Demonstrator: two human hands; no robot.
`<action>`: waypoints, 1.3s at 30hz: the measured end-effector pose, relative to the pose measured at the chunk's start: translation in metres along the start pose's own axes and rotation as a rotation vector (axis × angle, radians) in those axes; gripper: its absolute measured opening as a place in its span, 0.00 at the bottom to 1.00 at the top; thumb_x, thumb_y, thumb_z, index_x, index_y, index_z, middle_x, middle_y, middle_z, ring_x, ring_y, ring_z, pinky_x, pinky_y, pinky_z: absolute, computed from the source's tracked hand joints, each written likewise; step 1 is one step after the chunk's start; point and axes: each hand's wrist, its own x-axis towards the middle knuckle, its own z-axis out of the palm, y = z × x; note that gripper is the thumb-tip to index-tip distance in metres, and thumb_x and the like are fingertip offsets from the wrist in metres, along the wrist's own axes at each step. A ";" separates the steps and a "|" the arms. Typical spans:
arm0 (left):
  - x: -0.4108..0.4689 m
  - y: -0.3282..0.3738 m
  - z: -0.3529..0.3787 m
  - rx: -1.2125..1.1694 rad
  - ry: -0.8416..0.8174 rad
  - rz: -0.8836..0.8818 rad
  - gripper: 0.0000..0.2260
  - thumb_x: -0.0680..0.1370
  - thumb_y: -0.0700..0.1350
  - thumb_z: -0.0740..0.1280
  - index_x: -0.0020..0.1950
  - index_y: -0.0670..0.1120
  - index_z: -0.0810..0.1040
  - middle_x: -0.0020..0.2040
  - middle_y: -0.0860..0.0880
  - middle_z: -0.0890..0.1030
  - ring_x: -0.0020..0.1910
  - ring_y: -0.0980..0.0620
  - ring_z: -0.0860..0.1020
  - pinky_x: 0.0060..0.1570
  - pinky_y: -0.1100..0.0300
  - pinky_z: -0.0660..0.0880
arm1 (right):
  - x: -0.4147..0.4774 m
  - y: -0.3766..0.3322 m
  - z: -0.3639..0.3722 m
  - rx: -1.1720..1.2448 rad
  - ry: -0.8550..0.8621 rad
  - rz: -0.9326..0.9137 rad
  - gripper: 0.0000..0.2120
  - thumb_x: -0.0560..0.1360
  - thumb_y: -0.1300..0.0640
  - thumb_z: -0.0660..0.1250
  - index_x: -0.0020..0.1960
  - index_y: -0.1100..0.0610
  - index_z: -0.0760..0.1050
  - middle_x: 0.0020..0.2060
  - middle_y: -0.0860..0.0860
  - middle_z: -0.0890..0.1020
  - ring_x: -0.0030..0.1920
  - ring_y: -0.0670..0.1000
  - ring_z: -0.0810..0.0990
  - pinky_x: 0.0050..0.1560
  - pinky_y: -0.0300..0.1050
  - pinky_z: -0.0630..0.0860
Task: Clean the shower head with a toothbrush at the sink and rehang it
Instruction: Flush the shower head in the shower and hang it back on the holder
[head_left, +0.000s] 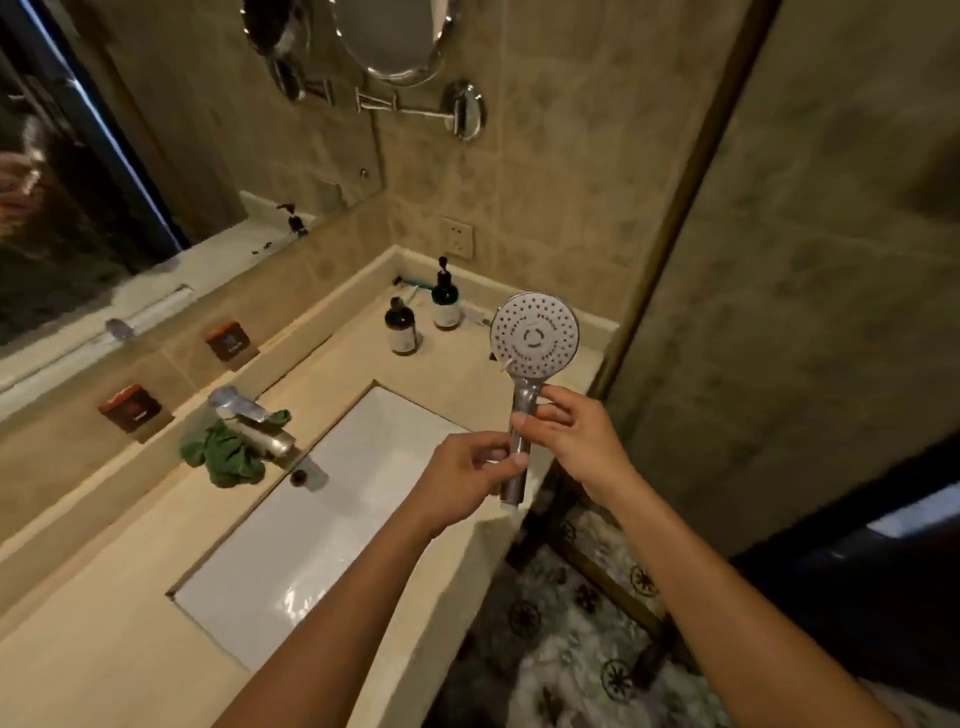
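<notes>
Floor: lay nearest, to the right under the bench edge, pale with dark flower-like marks.
Bench: ran beige from the near left to the far corner, with a raised ledge along the wall side.
Sink: sat sunk in the bench, white, rectangular and glossy.
Left hand: clamped on the lower handle of the shower head, fingers and thumb curled round it.
Right hand: gripped the same handle higher up, just under the round face, fingertips wrapped round the stem.
Shower head: was held upright in both hands, above the bench's right end and just past the sink, nozzle face turned to the camera, chrome handle pointing down.
Tap: stood at the sink's wall side, chrome, spout reaching over the basin.
Green cloth: lay bunched at the tap's base, partly draped on it.
Two small boxes: sat on the ledge, reddish-brown and well apart.
Two dark bottles: stood near each other in the far corner, the farther one with a pump.
Teal-handled item: lay behind the bottles, too small to tell.
Socket: sat on the tiled wall above the corner.
Round mirror: hung on a chrome arm, high on that wall.
Wall mirror: covered the left wall.
</notes>
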 end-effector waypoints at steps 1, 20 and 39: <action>0.002 0.004 0.016 0.007 -0.052 0.014 0.09 0.78 0.50 0.73 0.58 0.51 0.86 0.49 0.48 0.88 0.49 0.50 0.86 0.48 0.57 0.83 | -0.010 0.001 -0.014 0.026 0.046 0.012 0.12 0.76 0.62 0.75 0.59 0.59 0.82 0.43 0.53 0.88 0.48 0.54 0.87 0.53 0.48 0.83; -0.016 0.067 0.385 0.060 -0.774 0.019 0.06 0.79 0.45 0.73 0.54 0.46 0.85 0.49 0.42 0.85 0.48 0.47 0.82 0.49 0.50 0.77 | -0.260 0.042 -0.311 0.170 0.785 0.158 0.05 0.77 0.61 0.74 0.52 0.58 0.84 0.41 0.58 0.84 0.42 0.52 0.83 0.41 0.42 0.80; -0.128 0.133 0.743 0.159 -1.164 0.072 0.10 0.80 0.40 0.71 0.61 0.44 0.82 0.55 0.36 0.85 0.51 0.45 0.84 0.56 0.44 0.81 | -0.533 0.077 -0.558 0.225 1.189 0.083 0.05 0.76 0.63 0.74 0.52 0.62 0.82 0.41 0.61 0.79 0.47 0.58 0.83 0.49 0.50 0.83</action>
